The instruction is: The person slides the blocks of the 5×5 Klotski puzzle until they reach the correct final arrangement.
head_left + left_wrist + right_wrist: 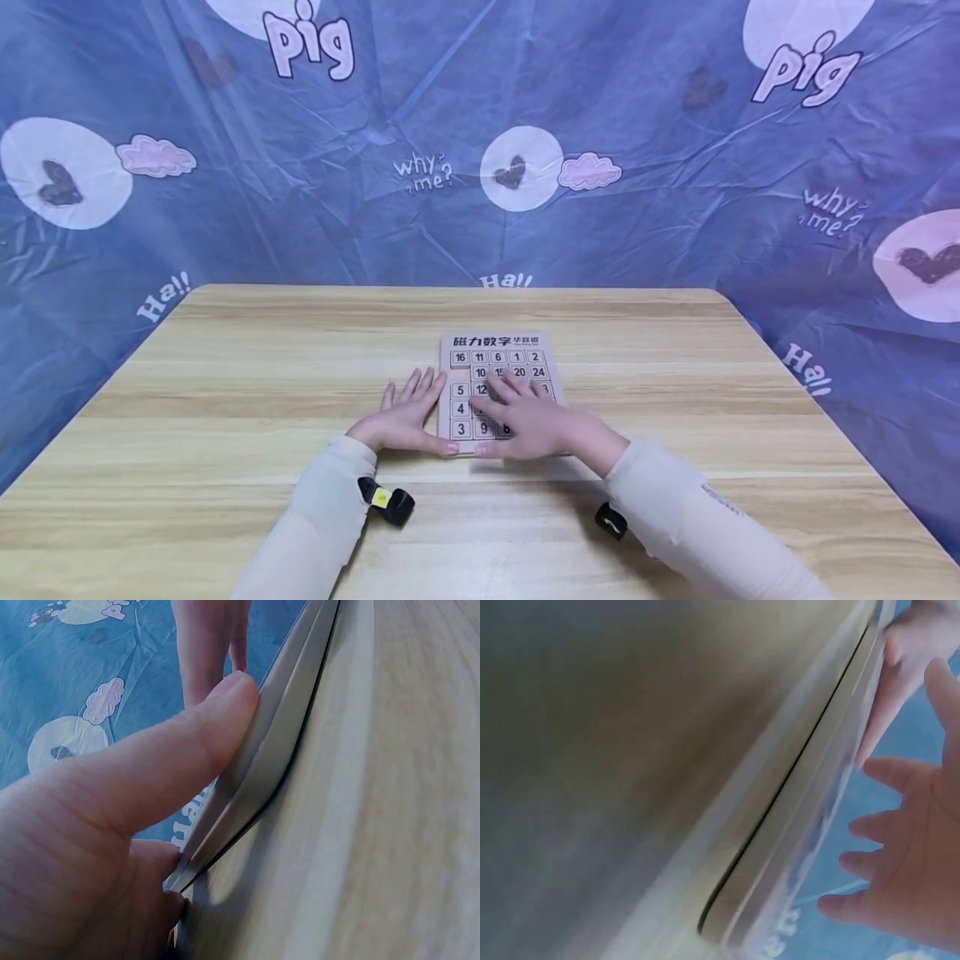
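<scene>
A number sliding puzzle [490, 340] lies flat on the table, with Chinese lettering along its top and numbered tiles in rows. The gap in its tiles is at the left end of the second row, below tile 16 [460, 357]. My left hand [406, 417] rests at the lower left corner, straight fingers along the left side and thumb [214, 724] on the front edge. Over the lower right tiles spreads my right hand [531, 417], fingers straight and apart, hiding several numbers. In the right wrist view its fingers [874, 825] stand beside the puzzle's edge [780, 847].
The wooden table [225, 400] extends around the puzzle on all sides. Behind it hangs a blue printed cloth [330, 200]. Black wrist straps with small cameras sit on the left sleeve [330, 483] and the right sleeve [675, 492].
</scene>
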A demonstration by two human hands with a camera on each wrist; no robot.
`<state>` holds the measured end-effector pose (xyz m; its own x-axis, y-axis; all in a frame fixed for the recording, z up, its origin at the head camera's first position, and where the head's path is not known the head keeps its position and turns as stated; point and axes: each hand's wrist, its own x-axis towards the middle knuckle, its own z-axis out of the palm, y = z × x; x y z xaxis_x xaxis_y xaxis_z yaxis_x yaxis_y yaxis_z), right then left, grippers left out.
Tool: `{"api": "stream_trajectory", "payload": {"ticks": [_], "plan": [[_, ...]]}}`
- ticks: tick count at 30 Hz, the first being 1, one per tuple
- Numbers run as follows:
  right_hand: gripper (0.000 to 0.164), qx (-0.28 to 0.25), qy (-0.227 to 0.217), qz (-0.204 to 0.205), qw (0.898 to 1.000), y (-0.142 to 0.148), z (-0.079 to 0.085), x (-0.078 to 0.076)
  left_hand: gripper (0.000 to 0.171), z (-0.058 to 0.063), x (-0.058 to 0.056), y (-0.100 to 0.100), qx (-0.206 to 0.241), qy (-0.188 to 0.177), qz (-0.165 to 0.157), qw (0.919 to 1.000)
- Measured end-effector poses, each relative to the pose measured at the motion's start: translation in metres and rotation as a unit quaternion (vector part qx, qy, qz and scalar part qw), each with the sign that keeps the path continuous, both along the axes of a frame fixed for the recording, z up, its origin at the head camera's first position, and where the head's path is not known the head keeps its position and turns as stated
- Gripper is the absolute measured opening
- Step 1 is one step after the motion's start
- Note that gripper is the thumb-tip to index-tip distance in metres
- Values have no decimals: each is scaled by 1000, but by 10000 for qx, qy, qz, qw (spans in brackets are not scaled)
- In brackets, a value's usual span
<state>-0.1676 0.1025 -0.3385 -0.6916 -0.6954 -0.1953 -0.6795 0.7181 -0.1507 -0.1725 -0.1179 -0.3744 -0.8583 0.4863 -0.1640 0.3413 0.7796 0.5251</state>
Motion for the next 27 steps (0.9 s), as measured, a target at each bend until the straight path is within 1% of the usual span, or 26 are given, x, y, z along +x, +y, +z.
{"api": "stream_trajectory", "payload": {"ticks": [4,6,9,19,27], "plan": [[73,81,11,466,9989,1,3,16,112,0,0,-1,-17,-5,16,10000],[72,129,0,558,9984,1,2,21,112,0,0,-1,-29,-4,27,10000],[71,204,39,582,9981,1,2,23,112,0,0,-1,-35,-10,32,10000],[67,299,1,328,9990,-3,1,14,111,0,-1,0,-3,-79,15,10000],[68,310,-14,187,9993,-6,2,8,111,1,0,-1,-40,-89,13,10000]]}}
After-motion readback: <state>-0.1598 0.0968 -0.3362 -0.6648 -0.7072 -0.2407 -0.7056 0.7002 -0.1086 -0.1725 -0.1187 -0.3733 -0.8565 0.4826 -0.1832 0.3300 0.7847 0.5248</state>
